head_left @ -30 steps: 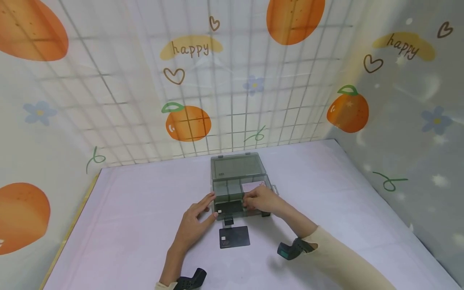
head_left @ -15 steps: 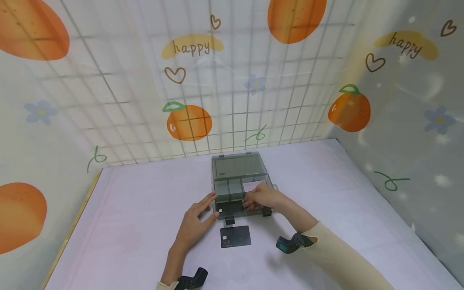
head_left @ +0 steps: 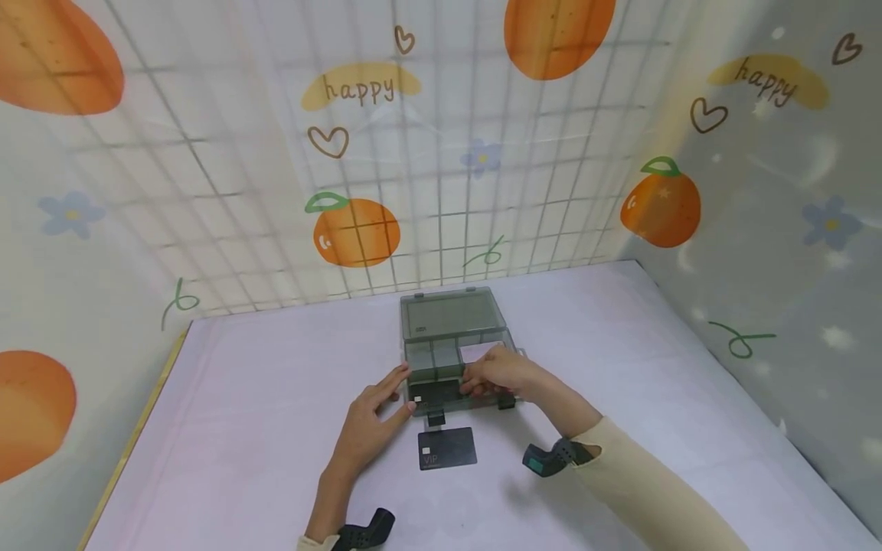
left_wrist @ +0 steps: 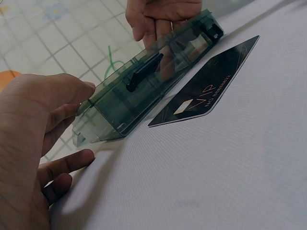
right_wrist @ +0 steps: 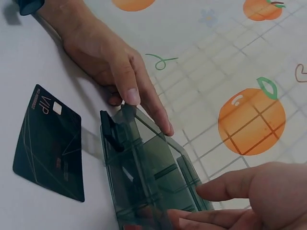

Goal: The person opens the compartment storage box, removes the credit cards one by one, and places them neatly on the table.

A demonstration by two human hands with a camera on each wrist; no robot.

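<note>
A translucent grey-green divided box (head_left: 451,317) stands with its lid folded back. Against the box's left side and front corner rest the fingertips and thumb of my left hand (head_left: 368,417), fingers fairly straight. My right hand (head_left: 503,371) reaches into the front right compartment with its fingers bent down; whether they pinch anything is hidden. Left of these fingers, in the front compartment, lies a black card (head_left: 436,393). A pale pink card (head_left: 478,353) shows in the back right compartment. Just in front of the box, a black VIP card (head_left: 447,448) lies flat on the table.
Black latches (head_left: 436,418) hang from the box's front edge. A white cloth (head_left: 262,428) covers the table. Behind it and at the sides hang curtains printed with oranges (head_left: 356,233). Each wrist wears a black camera (head_left: 547,461).
My right wrist has shifted slightly forward while its fingers stay in the front compartment. The left hand, the box and the VIP card hold their places.
</note>
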